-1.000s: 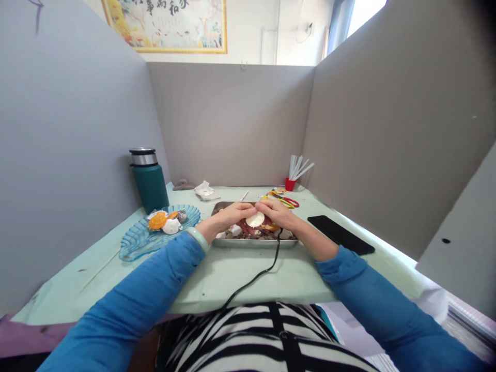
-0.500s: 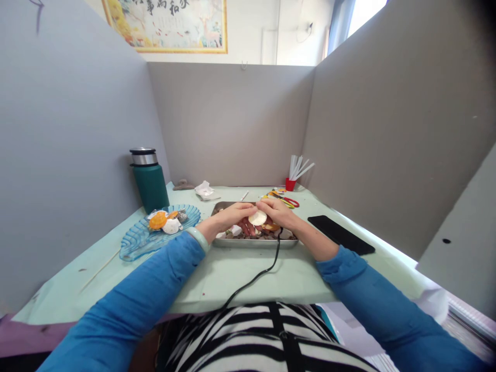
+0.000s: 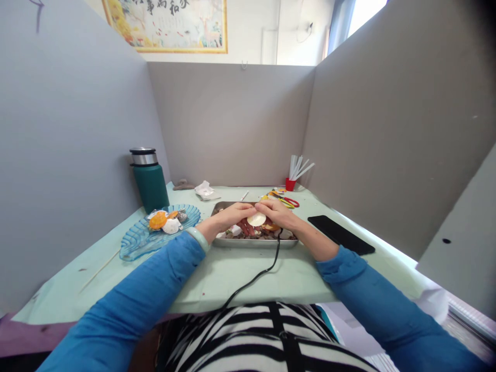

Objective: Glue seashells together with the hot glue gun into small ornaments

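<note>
A pale cream, round, flat shell (image 3: 256,219) is held between my two hands over a metal tray (image 3: 256,244). My left hand (image 3: 238,214) grips its left side, thumb on top and fingers curled beneath. From the right, my right hand (image 3: 274,211) closes on its upper edge with the thumb and fingers. Below them the tray holds many loose shells (image 3: 236,231), white, brown and orange; the hands hide part of these. A black cable (image 3: 253,279) runs from beside my right hand down over the table edge.
At left stand a blue shell-shaped dish (image 3: 134,248) with orange and white shells and a green bottle (image 3: 150,183). A black slab (image 3: 341,235) lies at right. Behind the tray are scissors (image 3: 289,201) and a red cup (image 3: 290,184) of white sticks. Grey partitions (image 3: 232,124) surround the table.
The shell has tilted and shifted very slightly left and down between my hands. Both arms stay where they were.
</note>
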`<state>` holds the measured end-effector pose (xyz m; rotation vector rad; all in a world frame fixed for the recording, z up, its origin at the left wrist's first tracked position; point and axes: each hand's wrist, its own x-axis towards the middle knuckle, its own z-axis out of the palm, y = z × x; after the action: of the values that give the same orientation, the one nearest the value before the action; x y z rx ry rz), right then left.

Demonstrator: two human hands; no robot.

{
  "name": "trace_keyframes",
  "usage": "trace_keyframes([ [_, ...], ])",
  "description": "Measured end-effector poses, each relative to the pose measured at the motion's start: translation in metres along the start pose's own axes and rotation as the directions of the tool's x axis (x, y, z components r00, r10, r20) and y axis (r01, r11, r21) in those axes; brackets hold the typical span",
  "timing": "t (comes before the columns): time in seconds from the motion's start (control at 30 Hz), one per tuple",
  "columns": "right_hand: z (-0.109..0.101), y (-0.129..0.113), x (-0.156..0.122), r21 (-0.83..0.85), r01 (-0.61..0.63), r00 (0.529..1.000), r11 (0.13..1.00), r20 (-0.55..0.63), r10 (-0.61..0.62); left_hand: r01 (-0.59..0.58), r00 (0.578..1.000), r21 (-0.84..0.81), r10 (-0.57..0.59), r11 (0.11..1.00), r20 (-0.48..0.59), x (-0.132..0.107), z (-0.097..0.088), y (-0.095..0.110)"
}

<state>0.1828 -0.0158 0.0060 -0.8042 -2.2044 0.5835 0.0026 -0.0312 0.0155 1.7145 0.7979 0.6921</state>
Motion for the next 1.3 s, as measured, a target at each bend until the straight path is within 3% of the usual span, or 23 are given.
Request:
trace_keyframes([
  [0.73, 0.0002, -0.0013, -0.0004, -0.014, -0.003, 0.999, 1.0, -0.039, 0.002, -0.015, 1.0, 0.025, 0.015, 1.0, 0.023, 0.0006, -0.0023, -0.0037],
  [1.17, -0.0002, -0.0019, -0.001, 0.06, -0.02, 1.0, 0.998, 0.017, 0.019, -0.035, 0.998, -0.005, 0.036, 0.999, 0.052, 0.0, -0.0033, -0.0017],
  [1.3, 0.0011, 0.0011, -0.0001, 0.021, -0.029, 0.999, 0.999, -0.022, 0.029, -0.03, 1.0, 0.048, 0.03, 0.998, 0.002, 0.002, -0.0033, -0.0031],
])
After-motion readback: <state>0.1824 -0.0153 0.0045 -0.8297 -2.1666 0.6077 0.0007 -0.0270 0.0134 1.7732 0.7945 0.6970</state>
